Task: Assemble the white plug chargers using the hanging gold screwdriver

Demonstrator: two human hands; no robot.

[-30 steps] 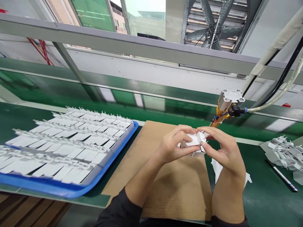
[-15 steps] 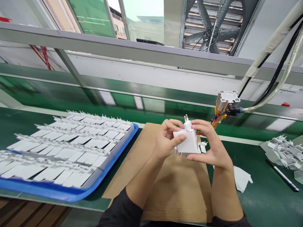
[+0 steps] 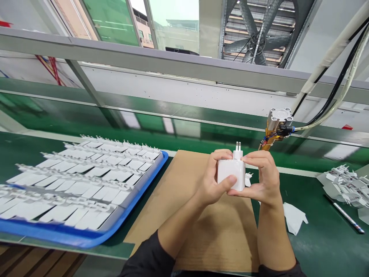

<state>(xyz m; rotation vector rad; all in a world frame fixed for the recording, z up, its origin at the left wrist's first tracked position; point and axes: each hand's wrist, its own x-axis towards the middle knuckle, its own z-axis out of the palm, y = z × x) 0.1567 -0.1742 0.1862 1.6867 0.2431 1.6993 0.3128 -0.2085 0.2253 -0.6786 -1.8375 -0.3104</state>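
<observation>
A white two-pin power adapter (image 3: pixel 230 173) is held upright over the cardboard sheet, its metal pins pointing up. My left hand (image 3: pixel 216 179) grips it from the left, thumb across its front face and fingers behind. On the right side, my right hand (image 3: pixel 263 175) pinches it between thumb at the bottom corner and fingers near the plug block on top. Both hands are closed on the adapter. Partly hidden behind my right hand, another white plug piece (image 3: pixel 248 179) shows.
A blue tray (image 3: pixel 115 231) at left carries rows of white adapters (image 3: pixel 77 184). Brown cardboard (image 3: pixel 178 231) covers the green bench. At right lie a white scrap (image 3: pixel 294 218), a pen (image 3: pixel 346 215) and a pile of white parts (image 3: pixel 346 188). A pneumatic cylinder (image 3: pixel 278 125) hangs behind my right hand.
Both hands have shifted a little to the right with the adapter. The adapter has turned so its broad face points more squarely toward me and its pins stand straighter.
</observation>
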